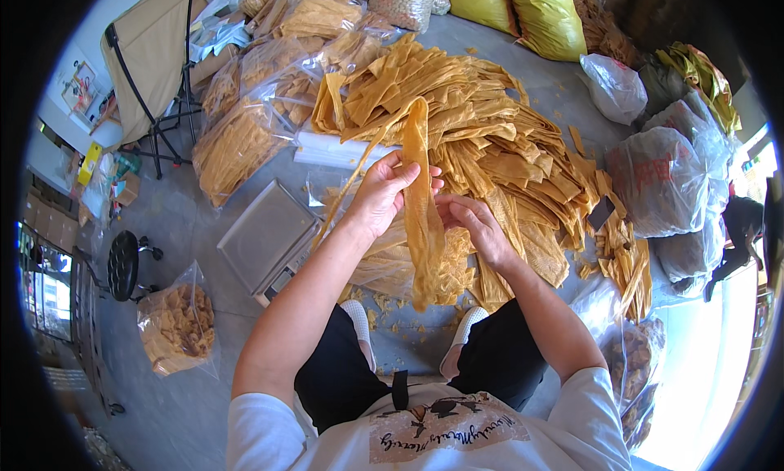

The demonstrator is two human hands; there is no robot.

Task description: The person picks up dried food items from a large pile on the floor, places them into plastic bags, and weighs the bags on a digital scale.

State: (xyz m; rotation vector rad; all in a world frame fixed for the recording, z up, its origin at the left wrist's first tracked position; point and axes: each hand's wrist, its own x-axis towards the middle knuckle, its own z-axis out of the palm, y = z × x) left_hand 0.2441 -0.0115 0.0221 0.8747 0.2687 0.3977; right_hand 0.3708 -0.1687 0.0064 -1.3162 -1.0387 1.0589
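Observation:
My left hand (389,192) grips a long, flat, yellow-brown dried strip (424,244), pinched between thumb and fingers. The strip folds over at its top, and a thin length of it trails down to the left past my forearm. At the strip's right edge is my right hand (481,229), its fingers curled; whether they hold the edge cannot be told. Beyond both hands a large heap of similar dried strips (520,146) spreads over the floor. Under the held strip lies a clear bag of crinkled yellow pieces (386,269).
A flat-topped weighing scale (269,232) stands left of my forearm. Clear bags of dried strips (245,146) rise behind it. A smaller bag (177,327) and a black stool (124,266) are farther left. Filled plastic bags (661,183) line the right, near a dark flat rectangular object (600,213).

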